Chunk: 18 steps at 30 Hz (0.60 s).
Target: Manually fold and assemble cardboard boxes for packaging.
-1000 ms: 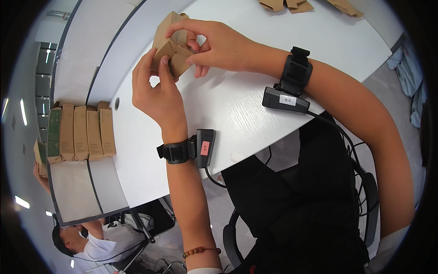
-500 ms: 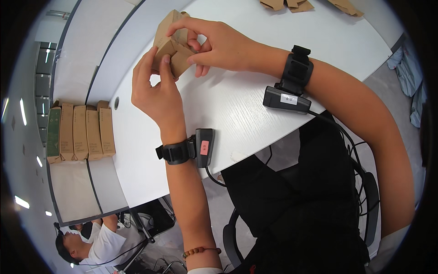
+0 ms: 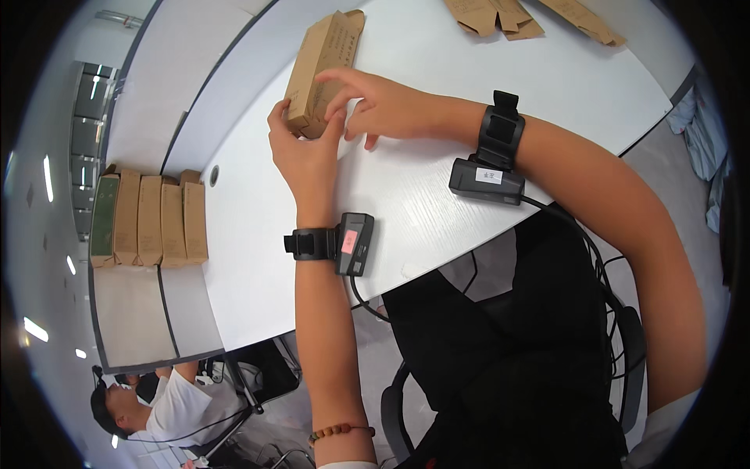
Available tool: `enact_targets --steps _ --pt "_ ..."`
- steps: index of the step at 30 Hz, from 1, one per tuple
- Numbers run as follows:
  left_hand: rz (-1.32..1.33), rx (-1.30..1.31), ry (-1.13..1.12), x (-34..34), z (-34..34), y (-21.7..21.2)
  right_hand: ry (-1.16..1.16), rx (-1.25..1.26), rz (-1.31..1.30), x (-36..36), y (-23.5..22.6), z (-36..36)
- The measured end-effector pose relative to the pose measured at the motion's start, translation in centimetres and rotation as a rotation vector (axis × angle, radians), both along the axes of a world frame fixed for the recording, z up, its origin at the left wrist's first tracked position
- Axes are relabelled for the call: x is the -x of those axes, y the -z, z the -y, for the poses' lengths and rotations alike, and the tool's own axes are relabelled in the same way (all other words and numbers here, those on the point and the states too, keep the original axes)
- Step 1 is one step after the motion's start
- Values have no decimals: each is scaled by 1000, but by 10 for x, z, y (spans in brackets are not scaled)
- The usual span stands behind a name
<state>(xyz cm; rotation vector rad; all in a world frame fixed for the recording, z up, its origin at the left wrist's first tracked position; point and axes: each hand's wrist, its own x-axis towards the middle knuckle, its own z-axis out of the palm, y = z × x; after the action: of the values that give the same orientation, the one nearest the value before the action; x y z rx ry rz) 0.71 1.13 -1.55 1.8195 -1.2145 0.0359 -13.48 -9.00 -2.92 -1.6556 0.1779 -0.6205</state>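
Observation:
A long brown cardboard box (image 3: 314, 66) lies slanted at the table's far left, its near end turned toward me. That end looks closed, and a flap sticks out at the far end. My left hand (image 3: 306, 160) grips the near end, with fingers on the left side and the thumb at the right corner. Against the box's right side rests my right hand (image 3: 383, 108), its index finger stretched out and the other fingers apart and bent. It touches the box without wrapping around it. Both wrists carry black strapped devices with cables.
Several similar boxes (image 3: 150, 223) stand in a row at the left edge of the white table (image 3: 422, 203). Flat, unfolded cardboard pieces (image 3: 500, 17) lie at the far right. Low partitions border the table; a person (image 3: 168, 406) sits beyond, at the lower left.
The box has turned and come down, so its long side shows. Its near end, where loose flaps showed, now looks closed. My left hand has shifted slightly right and lower.

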Motion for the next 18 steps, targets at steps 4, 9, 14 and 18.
enact_targets --steps 4,9,14,18 --pt "-53 74 -62 -27 -4 5 156 -8 32 -1 7 18" --pt "-225 175 -163 -88 -51 -23 296 -46 72 -1 7 36" --pt "176 446 -213 -159 -125 -132 328 -104 46 -4 8 24" --pt "507 405 -569 -231 -167 -233 262 -1 34 3 9 17"
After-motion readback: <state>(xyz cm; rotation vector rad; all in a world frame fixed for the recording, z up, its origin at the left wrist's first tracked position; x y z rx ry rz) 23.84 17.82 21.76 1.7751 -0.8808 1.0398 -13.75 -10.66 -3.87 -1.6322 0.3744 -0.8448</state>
